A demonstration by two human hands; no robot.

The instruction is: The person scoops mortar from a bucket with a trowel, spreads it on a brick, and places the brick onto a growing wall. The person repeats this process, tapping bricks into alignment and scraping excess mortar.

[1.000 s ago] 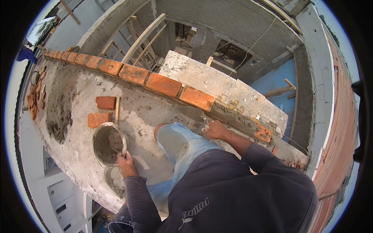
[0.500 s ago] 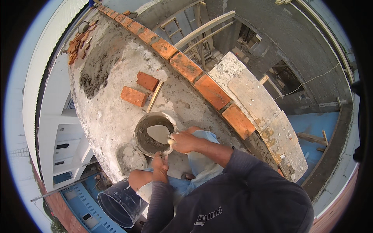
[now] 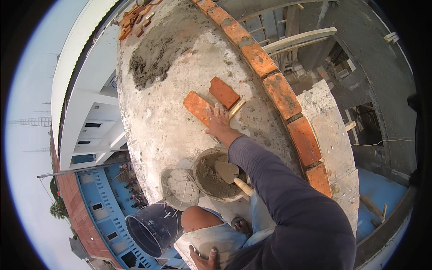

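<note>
My right hand (image 3: 218, 118) reaches across the slab with fingers spread over the near end of an orange brick (image 3: 194, 103). A redder brick (image 3: 223, 91) and a short wooden strip (image 3: 236, 108) lie beside it. Below my forearm a bucket of mortar (image 3: 211, 183) holds a trowel (image 3: 243, 184), its blade in the bucket and its handle out over the rim. A second, pale mortar-crusted container (image 3: 179, 186) stands to its left. My left hand (image 3: 203, 257) is low at the bottom edge by my ripped jeans and knee, fingers apart, with nothing visible in it.
A curved row of laid bricks (image 3: 288, 96) edges the slab (image 3: 148, 126), beside pale boards (image 3: 330, 144) over an opening. A mortar heap (image 3: 148, 63) and loose bricks (image 3: 132, 20) are at the far end. A dark bucket (image 3: 148, 229) sits at the slab's left edge, above a drop.
The view has turned. My right hand has left the trowel, now resting in the bucket, and moved forward to the bricks. My left hand has let go of the bucket and dropped down by my leg.
</note>
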